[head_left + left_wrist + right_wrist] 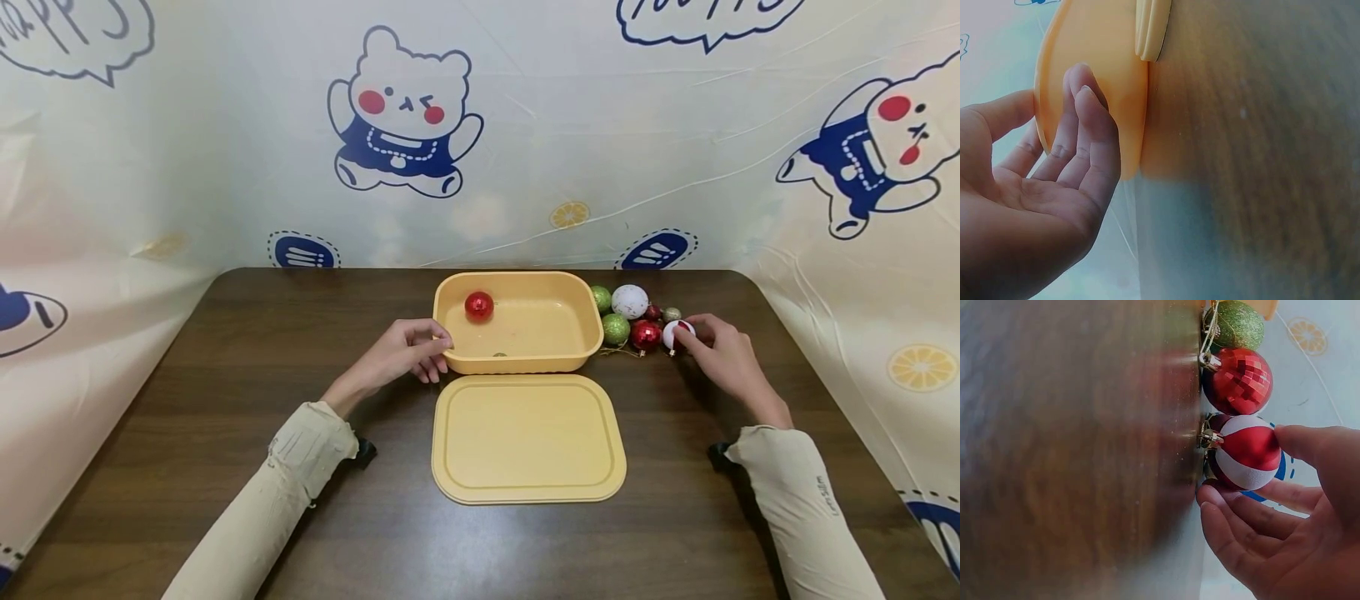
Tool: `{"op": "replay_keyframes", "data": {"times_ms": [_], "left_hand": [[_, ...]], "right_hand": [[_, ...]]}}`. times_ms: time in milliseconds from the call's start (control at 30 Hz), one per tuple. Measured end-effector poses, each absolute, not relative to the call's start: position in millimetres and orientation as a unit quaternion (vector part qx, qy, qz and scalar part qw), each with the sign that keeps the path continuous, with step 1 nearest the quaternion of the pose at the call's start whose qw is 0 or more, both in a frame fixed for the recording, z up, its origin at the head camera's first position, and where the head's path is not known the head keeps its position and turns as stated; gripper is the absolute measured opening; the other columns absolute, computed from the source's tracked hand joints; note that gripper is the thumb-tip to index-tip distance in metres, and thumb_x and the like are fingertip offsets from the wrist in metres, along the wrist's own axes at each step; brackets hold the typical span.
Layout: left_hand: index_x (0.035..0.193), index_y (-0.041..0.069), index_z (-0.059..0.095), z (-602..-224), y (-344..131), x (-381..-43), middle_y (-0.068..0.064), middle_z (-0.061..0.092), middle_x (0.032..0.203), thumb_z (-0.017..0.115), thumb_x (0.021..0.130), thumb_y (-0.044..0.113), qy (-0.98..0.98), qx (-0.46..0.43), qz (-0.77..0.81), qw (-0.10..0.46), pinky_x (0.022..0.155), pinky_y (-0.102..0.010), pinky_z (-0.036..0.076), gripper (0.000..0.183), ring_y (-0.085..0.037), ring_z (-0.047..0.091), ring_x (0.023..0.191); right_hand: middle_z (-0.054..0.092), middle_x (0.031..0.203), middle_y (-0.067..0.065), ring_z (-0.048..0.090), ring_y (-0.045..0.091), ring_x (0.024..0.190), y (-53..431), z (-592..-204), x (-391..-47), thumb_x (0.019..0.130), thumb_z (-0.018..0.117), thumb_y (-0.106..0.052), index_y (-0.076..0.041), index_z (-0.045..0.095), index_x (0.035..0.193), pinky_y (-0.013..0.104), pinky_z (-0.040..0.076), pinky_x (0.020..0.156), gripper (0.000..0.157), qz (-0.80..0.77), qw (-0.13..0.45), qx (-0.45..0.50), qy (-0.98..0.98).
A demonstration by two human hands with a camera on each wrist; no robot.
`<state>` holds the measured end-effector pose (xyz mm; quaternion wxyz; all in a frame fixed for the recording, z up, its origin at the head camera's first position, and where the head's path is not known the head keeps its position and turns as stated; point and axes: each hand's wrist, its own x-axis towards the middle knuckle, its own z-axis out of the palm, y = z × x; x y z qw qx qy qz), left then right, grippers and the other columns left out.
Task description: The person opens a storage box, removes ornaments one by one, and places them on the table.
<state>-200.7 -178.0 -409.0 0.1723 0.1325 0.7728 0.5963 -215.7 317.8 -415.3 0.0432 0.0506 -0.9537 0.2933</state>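
Note:
My left hand (420,350) is at the near left corner of a yellow food container (517,364), thumb and index finger on its rim and the other fingers curled beside the outer wall. A shiny red Christmas ball (479,307) lies inside the container. On the right, my right hand (723,354) holds a red-and-white striped Christmas ball (1249,453), thumb on top and fingers around its side. The striped ball sits at the end of a cluster, beside a faceted red ball (1244,381) and a glittery green ball (1238,326).
The yellow lid (528,439) lies flat in front of the container. More ornaments stand against the container's right side, among them a speckled white ball (629,302) and a small gold-green ball (672,315). Behind the dark wooden table (300,333) hangs a printed cloth (525,125).

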Motion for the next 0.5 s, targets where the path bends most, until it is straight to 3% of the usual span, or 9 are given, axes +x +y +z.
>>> {"op": "replay_keyframes", "data": {"times_ms": [500], "left_hand": [[0.11,-0.001,0.064,-410.2,-178.2,-201.4,-0.022,0.069,0.082,0.062,0.1,0.02,0.774,0.131,0.596,0.171,0.058,-0.04,0.059,0.023,-0.027,0.066,0.062]], "right_hand": [[0.064,0.115,0.031,0.061,0.043,0.102,317.1,-415.5,-215.8,0.102,0.053,-0.043,0.006,0.055,0.127,0.06,0.049,0.09,0.055,0.289,0.031,0.056,-0.955]]}}
